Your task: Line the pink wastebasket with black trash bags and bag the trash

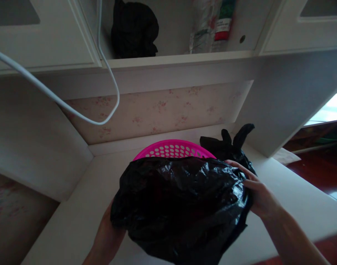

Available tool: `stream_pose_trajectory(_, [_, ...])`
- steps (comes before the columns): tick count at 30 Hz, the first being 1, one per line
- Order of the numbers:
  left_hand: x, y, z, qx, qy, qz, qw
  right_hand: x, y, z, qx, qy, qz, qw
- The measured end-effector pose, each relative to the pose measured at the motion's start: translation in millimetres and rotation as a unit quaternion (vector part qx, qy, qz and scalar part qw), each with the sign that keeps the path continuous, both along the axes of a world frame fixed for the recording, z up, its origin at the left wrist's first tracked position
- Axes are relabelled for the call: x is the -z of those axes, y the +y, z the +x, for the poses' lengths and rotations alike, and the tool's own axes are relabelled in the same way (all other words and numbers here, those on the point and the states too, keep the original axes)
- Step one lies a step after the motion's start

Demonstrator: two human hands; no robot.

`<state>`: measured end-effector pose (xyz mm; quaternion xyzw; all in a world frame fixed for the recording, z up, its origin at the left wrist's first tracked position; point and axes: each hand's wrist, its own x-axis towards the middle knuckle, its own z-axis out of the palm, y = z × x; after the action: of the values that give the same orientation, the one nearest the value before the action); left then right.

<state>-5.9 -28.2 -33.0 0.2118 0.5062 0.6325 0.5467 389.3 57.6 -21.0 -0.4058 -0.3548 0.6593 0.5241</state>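
Observation:
A black plastic bag is spread wide in front of me, its mouth facing up towards the camera. My right hand grips the bag's right edge, thumb and fingers pressed on the film. At the bag's left side is my left hand, closed on the plastic, with its fingers mostly hidden behind it. A bright pink basket with round holes shows its far rim just behind the bag. The bag covers the rest of the basket, so I cannot tell whether the two touch.
A knotted black bag sits on the white surface behind my right hand. Above, an open shelf holds a dark bundle and bottles. A white cable hangs in a loop at upper left. Side panels flank the surface.

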Motion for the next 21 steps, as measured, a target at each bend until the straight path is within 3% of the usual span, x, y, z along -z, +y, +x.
stream_pose_trajectory(3, [-20.0, 2, -12, 0.000, 0.007, 0.008, 1.000, -16.2, -9, 3, -0.014, 0.049, -0.016, 0.999])
stream_pose_trajectory(6, [-43.6, 15, -30, 0.008, -0.012, 0.015, 1.000, -37.8, -11, 5, -0.041, 0.033, -0.003, 0.999])
stream_pose_trajectory(10, [-64.2, 47, -42, 0.088, 0.026, -0.013, 0.996, -56.4, 4, -3, -0.018, -0.056, -0.062, 0.996])
stream_pose_trajectory(15, [-68.7, 73, -44, 0.161, 0.138, -0.026, 0.977, -60.3, 23, -19, 0.020, -0.085, -0.010, 0.996])
stream_pose_trajectory(21, [-68.7, 77, -41, 0.148, 0.181, -0.008, 0.972, -53.9, 45, -28, 0.049, -0.118, 0.039, 0.991])
